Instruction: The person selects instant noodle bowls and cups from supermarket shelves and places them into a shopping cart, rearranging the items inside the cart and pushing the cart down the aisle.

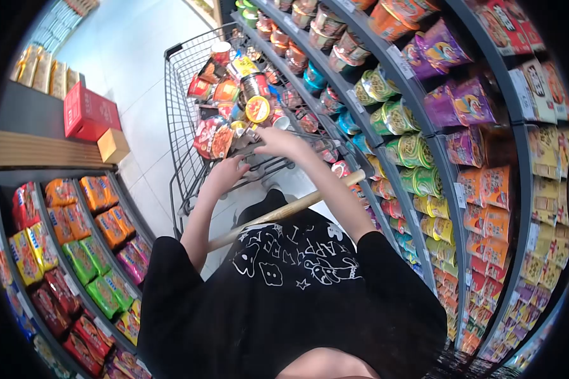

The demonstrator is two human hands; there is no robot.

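Note:
A wire shopping cart (177,120) stands in front of me, heaped with cup noodles and packets. My left hand (226,174) is at the near edge of the cart, its fingers bent and apart, just below a red packet (210,139). Over the near right part of the heap reaches my right hand (277,143), fingers toward a yellow-lidded cup (257,109); whether its fingertips touch anything is too small to tell. A long pale wooden pole (297,205) lies slantwise across the front of my black shirt, under my right forearm.
Tall shelves (433,129) of cup and bag noodles curve along the right side. A lower shelf (63,265) of colourful packets stands at the left. Beyond it are a red box (90,110) and a small tan box (113,146). Pale floor tiles (146,82) show left of the cart.

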